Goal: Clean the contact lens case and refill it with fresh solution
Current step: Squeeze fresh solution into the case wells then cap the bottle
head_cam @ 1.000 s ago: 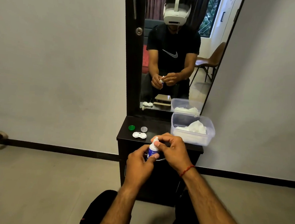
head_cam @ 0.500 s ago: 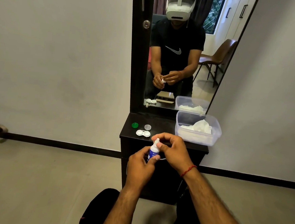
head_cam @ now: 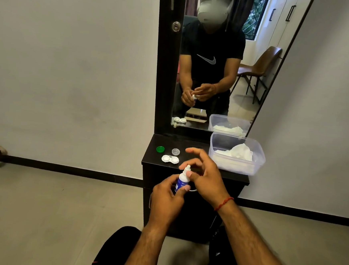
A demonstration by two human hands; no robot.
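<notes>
Head view: our left hand [head_cam: 166,198] curls round the small solution bottle [head_cam: 183,182] and holds it upright just in front of the dresser's edge. Our right hand [head_cam: 204,174] hovers over the bottle's white top, fingers loosely spread and gripping nothing we can see, the thumb lying against the bottle's neck. A red thread [head_cam: 223,203] circles that wrist.

Just beyond, on the black dresser top [head_cam: 152,159], the white contact lens case [head_cam: 170,159] lies flat, its two round wells side by side. A green cap [head_cam: 160,149] and a clear cap [head_cam: 175,151] sit just behind it, apart from it. To the right, a clear plastic tub [head_cam: 229,167] holds crumpled white tissue [head_cam: 241,151].

A tall mirror [head_cam: 245,92] rises behind, reflecting us and a brown chair [head_cam: 262,64]. Pale walls [head_cam: 70,61], dark skirting [head_cam: 82,172] and a beige floor [head_cam: 37,215] surround the unit.
</notes>
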